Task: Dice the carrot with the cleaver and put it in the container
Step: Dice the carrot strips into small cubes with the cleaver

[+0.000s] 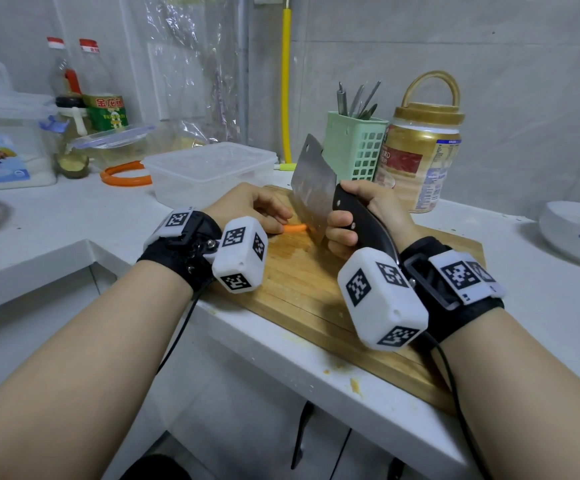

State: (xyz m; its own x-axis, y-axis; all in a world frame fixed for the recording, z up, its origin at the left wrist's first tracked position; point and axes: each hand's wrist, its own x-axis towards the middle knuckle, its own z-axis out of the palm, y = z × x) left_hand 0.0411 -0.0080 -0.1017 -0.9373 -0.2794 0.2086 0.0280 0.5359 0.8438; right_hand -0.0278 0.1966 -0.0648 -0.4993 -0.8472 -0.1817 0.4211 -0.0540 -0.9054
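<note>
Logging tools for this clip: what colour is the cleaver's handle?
Black, on the cleaver handle gripped by the right hand; the head view shows it.

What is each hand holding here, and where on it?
The right hand grips the cleaver by its black handle. The left hand holds the carrot down on the cutting board, fingers curled over its left part.

My forearms reach forward side by side, each wrist wrapped in a black strap carrying white marker blocks; my left hand [250,206] lies knuckles-up, fingers curled down and tucked, perhaps pinching, though a block hides the tips; my right hand [361,216] is fisted in a firm grip, knuckles toward my left, thumb out of sight.
</note>
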